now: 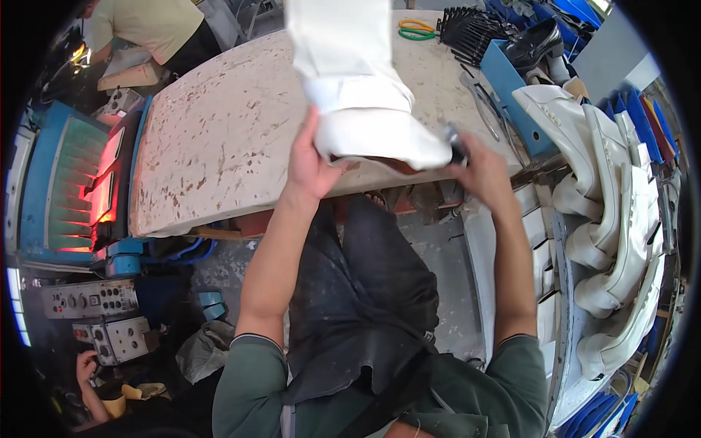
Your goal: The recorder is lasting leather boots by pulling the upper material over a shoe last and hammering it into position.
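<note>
1. Gripping the white boot above the worktop at twelve o'clock, the left hand should hold firm.
2. The right hand, at two o'clock, grips a blurred dark tool; best guide it gently near the toe.

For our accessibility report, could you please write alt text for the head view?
A person's left hand holds a white boot over a worn workbench while the right hand holds a blurred dark tool beside it. A glowing red heater stands at left; more white boots line the right.
</note>
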A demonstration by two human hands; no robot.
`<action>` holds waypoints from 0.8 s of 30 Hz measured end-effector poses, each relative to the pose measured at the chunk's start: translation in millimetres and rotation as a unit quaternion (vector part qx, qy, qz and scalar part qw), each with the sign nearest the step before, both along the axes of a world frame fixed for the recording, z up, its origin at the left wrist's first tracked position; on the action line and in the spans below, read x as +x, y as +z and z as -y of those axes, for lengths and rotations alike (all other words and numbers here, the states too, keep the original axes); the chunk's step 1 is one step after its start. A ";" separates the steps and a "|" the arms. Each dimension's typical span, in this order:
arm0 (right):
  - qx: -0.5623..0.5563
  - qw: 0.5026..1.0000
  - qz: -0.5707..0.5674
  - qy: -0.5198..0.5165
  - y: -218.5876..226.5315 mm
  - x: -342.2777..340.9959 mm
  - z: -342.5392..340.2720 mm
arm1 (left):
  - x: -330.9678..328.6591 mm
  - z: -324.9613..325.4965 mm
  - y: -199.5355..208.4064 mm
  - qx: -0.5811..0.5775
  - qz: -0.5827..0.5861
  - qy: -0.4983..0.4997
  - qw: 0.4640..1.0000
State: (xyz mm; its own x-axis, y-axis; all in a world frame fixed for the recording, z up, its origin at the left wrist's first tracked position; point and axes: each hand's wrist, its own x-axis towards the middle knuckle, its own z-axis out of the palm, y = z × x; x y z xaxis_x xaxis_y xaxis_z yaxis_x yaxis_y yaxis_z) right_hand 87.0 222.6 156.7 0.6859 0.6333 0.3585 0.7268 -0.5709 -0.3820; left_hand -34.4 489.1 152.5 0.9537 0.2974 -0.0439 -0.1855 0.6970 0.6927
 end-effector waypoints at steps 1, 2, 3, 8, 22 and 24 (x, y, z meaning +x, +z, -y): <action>0.030 0.998 0.058 -0.012 -1.4 10.3 1.4 | -0.1 -6.1 -6.4 0.097 -0.047 0.025 0.994; 0.085 0.994 -0.038 -0.049 -3.5 14.7 7.4 | -4.9 -10.9 -12.4 0.122 -0.105 0.016 0.987; 0.139 0.976 -0.144 -0.087 -7.9 14.3 10.6 | -13.2 -12.8 -17.9 0.157 -0.173 -0.006 0.972; 0.290 0.776 -0.561 0.003 -29.8 -50.2 28.3 | -36.7 0.2 -34.4 0.752 -0.093 0.256 0.600; 0.103 0.821 -0.554 0.096 -40.7 -80.8 -29.8 | -2.2 -32.4 -46.1 0.828 0.121 0.099 0.538; 0.144 0.838 -0.505 0.149 -31.2 -85.1 -25.8 | 0.8 -36.5 -46.2 0.833 0.116 0.097 0.532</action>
